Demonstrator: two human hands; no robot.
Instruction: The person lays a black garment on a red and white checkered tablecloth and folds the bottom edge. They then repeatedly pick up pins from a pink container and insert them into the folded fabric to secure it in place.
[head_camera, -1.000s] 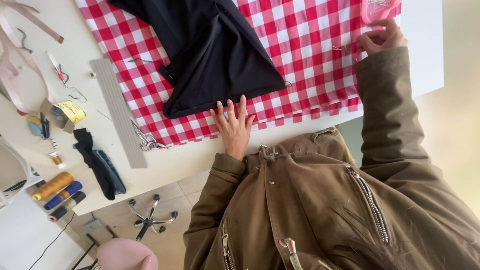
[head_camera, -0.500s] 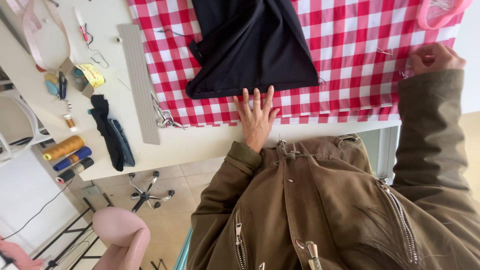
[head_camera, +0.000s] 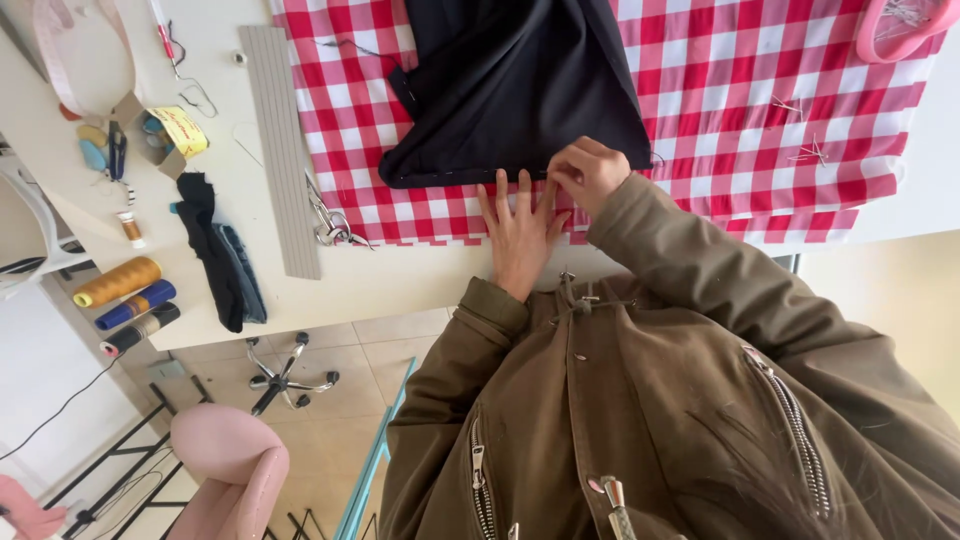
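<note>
The white table (head_camera: 420, 285) fills the upper part of the view, and most of it is covered by a red and white checked cloth (head_camera: 740, 110). On this cloth lies a black fabric (head_camera: 520, 90), folded, with its lower edge running close to the near border of the checked cloth. The person wears an olive-brown jacket (head_camera: 650, 420) with metal zips, which takes the whole lower right part.

The left hand (head_camera: 520, 232) lies flat on the checked cloth, fingers spread and open, the fingertips touching the lower edge of the black fabric. The right hand (head_camera: 590, 172) is just beside it, touching it, with the fingers pinched together on the lower right corner of the black fabric. If a pin is between these fingers, I cannot tell.

Left of the cloth, a long grey ruler (head_camera: 282, 150) lies on the table, and a pair of scissors (head_camera: 328, 222) rests at its lower end, partly on the cloth. Further left is a dark strip of cloth (head_camera: 215, 250), then 3 thread spools (head_camera: 125, 300) near the table edge: 1 yellow, 1 blue, 1 black. A pink measuring tape (head_camera: 60, 50) curls at the top left corner. At the top right, a pink dish (head_camera: 900, 25) sits on the cloth, and a few pins (head_camera: 805, 152) lie below it.
</note>
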